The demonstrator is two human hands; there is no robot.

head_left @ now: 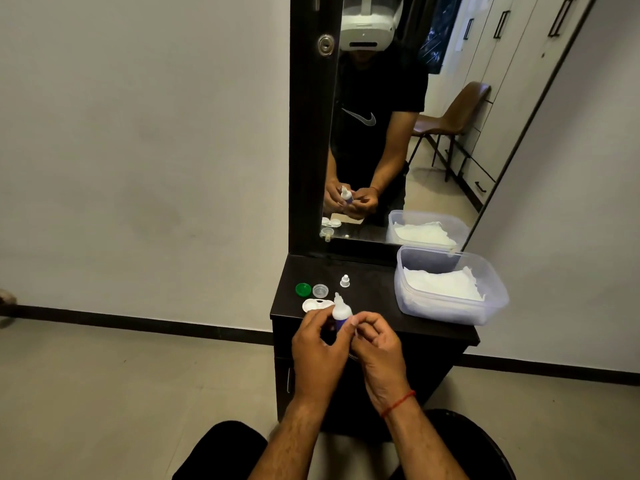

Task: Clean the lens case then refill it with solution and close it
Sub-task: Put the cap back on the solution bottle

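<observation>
A small solution bottle (341,311) with a white top, bare nozzle and purple label is held upright above the front edge of the dark dresser top (374,306). My left hand (317,351) grips its body. My right hand (375,344) pinches at the bottle's right side with thumb and forefinger. The white lens case (313,304) lies open on the dresser just behind the bottle, partly hidden by it. A green cap (303,289) and a clear cap (320,290) lie beside the case. The bottle's small white cap (345,281) stands further back.
A clear plastic tub (446,289) holding white tissues sits at the right of the dresser top. A mirror (391,116) rises behind, reflecting a person, a chair and wardrobes. The wall is to the left, and floor lies below the dresser's front edge.
</observation>
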